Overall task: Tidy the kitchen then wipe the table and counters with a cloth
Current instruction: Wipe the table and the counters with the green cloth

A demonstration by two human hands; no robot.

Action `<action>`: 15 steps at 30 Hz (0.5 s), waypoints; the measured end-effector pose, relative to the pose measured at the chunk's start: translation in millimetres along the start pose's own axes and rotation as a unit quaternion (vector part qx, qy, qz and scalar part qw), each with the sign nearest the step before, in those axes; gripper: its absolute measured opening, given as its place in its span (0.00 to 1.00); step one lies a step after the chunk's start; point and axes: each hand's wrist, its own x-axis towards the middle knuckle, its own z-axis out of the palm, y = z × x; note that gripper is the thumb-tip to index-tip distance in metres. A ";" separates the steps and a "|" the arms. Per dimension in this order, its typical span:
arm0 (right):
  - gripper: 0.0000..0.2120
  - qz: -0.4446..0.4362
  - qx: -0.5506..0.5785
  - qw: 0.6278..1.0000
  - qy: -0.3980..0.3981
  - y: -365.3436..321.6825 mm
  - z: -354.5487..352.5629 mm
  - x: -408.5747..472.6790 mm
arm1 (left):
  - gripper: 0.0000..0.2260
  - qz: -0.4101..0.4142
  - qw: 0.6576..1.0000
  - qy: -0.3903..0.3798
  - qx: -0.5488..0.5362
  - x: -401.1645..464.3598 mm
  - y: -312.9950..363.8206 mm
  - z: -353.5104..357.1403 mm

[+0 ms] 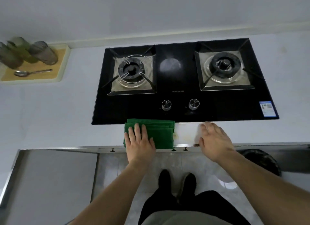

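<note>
**Below the hob's front edge: cloth under the left hand, bare strip off to its right**

Just in front of the hob [184,80], on the narrow strip of counter [50,115] between its front edge and the counter lip: green cloth [161,134], folded into a thick pad, far edge lapping the black glass. Long axis running side to side, parallel to the hob's front edge. Pressed flat on the cloth's left half: left hand [140,142], fingers straight and close together, pointing toward the hob, nothing pinched. Right half of the cloth uncovered.

Further right along the same strip, below the hob's two knobs [180,104] and beyond: right hand [214,141], fingers spread and relaxed, holding nothing, apart from the cloth. Between the cloth's right edge and that hand, a pale patch with faint yellowish marks.

Judged from this: wiping under way, left hand plainly the working one, unwiped stretch lying to the cloth's right, so a sideways push along the hob's front edge looks likely, with the right hand in the way unless lifted.

Far left of the hob, against the wall: tray [62,63] with upturned glasses [42,52] and a spoon [31,72].
</note>
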 end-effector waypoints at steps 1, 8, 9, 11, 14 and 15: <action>0.28 0.028 -0.015 0.999 -0.012 7.6 -0.2 -0.1 | 0.28 -0.005 1.000 -0.001 0.025 -0.6 4.0 3.3; 0.30 0.032 0.032 0.997 -0.055 44.6 3.0 -1.3 | 0.28 -0.034 0.997 -0.059 -0.024 2.9 17.0 16.7; 0.30 0.019 0.042 0.998 -0.049 48.8 1.9 -1.2 | 0.28 -0.047 0.997 -0.058 -0.031 2.4 23.5 17.3; 0.30 -0.011 0.061 0.997 -0.043 59.2 0.3 -2.2 | 0.28 -0.074 0.995 -0.053 -0.046 -1.3 41.1 17.2; 0.30 -0.066 0.071 0.994 -0.059 83.5 -5.2 -0.3 | 0.27 -0.088 0.994 -0.054 -0.045 -11.6 89.7 20.5; 0.29 -0.087 0.068 0.992 -0.064 91.1 -8.5 0.7 | 0.27 -0.086 0.994 -0.058 -0.043 -14.3 108.7 22.0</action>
